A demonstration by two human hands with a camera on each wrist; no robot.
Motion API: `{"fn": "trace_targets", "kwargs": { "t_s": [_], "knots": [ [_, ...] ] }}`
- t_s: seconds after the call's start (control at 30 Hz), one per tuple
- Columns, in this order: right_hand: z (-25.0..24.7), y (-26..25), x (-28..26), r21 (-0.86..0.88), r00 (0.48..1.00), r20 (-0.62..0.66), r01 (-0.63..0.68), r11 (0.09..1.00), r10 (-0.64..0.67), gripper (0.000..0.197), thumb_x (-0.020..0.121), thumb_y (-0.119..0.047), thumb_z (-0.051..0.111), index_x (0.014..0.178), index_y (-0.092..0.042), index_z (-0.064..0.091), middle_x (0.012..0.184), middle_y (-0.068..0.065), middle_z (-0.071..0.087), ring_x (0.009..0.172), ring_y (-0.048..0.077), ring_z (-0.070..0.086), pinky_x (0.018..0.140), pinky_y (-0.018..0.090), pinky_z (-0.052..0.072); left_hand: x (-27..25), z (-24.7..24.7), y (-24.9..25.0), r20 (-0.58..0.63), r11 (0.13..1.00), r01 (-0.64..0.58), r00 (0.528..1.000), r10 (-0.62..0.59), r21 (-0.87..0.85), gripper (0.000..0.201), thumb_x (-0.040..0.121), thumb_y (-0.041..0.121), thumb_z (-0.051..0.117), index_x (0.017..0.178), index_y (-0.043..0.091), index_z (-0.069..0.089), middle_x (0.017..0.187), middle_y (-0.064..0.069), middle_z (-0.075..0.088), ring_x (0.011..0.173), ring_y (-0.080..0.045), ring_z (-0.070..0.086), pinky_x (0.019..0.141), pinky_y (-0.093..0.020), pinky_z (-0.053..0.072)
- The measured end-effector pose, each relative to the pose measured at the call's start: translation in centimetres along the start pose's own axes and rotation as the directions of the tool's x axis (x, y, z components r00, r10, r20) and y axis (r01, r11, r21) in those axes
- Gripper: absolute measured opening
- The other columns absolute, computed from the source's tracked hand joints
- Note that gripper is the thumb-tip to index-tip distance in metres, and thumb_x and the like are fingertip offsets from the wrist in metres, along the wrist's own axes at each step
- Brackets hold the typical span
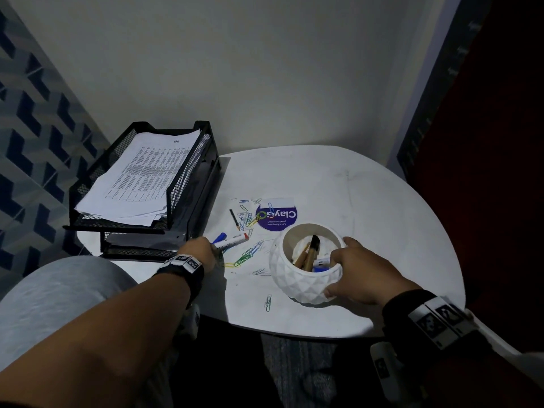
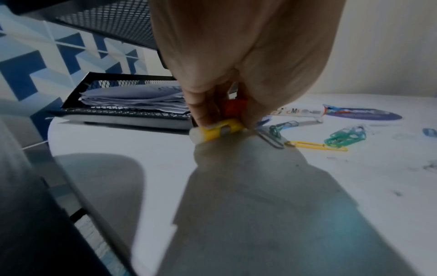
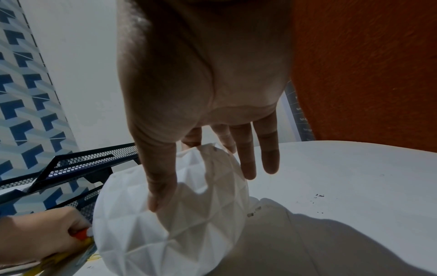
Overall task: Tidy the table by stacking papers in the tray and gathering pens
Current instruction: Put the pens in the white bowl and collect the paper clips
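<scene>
Several markers (image 1: 232,240) gripped L hand (image 1: 200,253); pot (image 1: 297,285) nr table (image 1: 382,216) edge, R hand (image 1: 365,278).

Left hand (image 2: 238,71) pinches yellow pen (image 2: 218,130) — paperclips (image 2: 345,134) beside.

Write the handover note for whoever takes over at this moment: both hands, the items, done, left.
Left hand: grips a handful of markers, yellow and red ends showing, down at the round white table beside the black mesh paper tray.
Right hand: holds the white faceted pen pot, standing on the table with pens inside.
Done: printed white papers stacked in the tray's top tier.
Left: markers go into the pot; a short dark pencil lies loose among coloured paper clips.
</scene>
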State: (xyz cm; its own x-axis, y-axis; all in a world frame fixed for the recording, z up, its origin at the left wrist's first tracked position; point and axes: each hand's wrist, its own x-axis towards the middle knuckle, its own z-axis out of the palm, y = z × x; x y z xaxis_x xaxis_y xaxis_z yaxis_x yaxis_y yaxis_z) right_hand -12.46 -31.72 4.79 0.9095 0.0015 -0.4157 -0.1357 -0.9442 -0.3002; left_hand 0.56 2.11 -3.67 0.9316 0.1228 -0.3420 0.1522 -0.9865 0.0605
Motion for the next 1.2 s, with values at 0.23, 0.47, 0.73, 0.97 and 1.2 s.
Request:
{"fn": "trace_targets", "kwargs": {
  "t_s": [0.23,0.47,0.73,0.97,1.2],
  "knots": [
    [0.0,0.1,0.0,0.013,1.0,0.01,-0.006,1.0,0.006,0.052,0.057,-0.054,0.086,0.101,-0.037,0.064,0.131,-0.01,0.043,0.096,0.02,0.065,0.083,0.038,0.056,-1.8,-5.9,3.4,-0.203,0.937,-0.253,0.957,0.207,-0.24,0.015,0.094,0.017,0.06,0.096,0.014,0.075,0.085,-0.013,0.073,0.077,-0.03,0.066,0.066,-0.029,0.042],
    [-0.1,-0.3,0.2,0.006,1.0,0.004,-0.015,1.0,0.015,0.049,0.06,-0.051,0.087,0.099,-0.036,0.063,0.127,-0.007,0.042,0.099,0.024,0.064,0.08,0.035,0.053,-7.0,-13.2,9.8,-0.002,0.723,-0.671,0.733,0.681,0.16,0.017,0.094,0.019,0.054,0.094,0.019,0.071,0.078,-0.003,0.07,0.074,-0.028,0.065,0.067,-0.037,0.053],
    [-0.1,-0.4,-0.2,0.0,1.0,-0.008,-0.008,1.0,0.008,0.054,0.058,-0.052,0.088,0.104,-0.035,0.066,0.119,-0.008,0.041,0.093,0.021,0.064,0.075,0.035,0.053,-11.7,-11.9,16.8,0.269,0.472,-0.697,0.674,0.688,0.539,0.021,0.088,0.017,0.057,0.101,0.023,0.073,0.089,-0.001,0.07,0.077,-0.026,0.063,0.063,-0.03,0.049],
    [0.0,0.1,-0.5,0.001,1.0,0.0,-0.012,1.0,0.012,0.06,0.057,-0.053,0.088,0.11,-0.032,0.068,0.126,-0.008,0.044,0.092,0.02,0.064,0.085,0.041,0.06,-9.8,-9.9,16.7,0.173,0.576,-0.811,0.584,0.793,0.1,0.042,0.089,0.013,0.063,0.126,0.032,0.069,0.107,0.007,0.069,0.096,-0.015,0.062,0.078,-0.024,0.044],
    [-0.2,0.4,-0.1,0.015,1.0,-0.011,-0.007,1.0,0.007,0.049,0.059,-0.052,0.087,0.097,-0.036,0.061,0.128,-0.009,0.041,0.094,0.023,0.064,0.079,0.036,0.055,-3.0,-10.2,12.0,-0.133,0.768,-0.513,0.854,0.503,-0.383,0.04,0.087,-0.001,0.053,0.105,0.024,0.077,0.087,0.004,0.07,0.062,-0.007,0.06,0.051,-0.016,0.046]
  ]
}}
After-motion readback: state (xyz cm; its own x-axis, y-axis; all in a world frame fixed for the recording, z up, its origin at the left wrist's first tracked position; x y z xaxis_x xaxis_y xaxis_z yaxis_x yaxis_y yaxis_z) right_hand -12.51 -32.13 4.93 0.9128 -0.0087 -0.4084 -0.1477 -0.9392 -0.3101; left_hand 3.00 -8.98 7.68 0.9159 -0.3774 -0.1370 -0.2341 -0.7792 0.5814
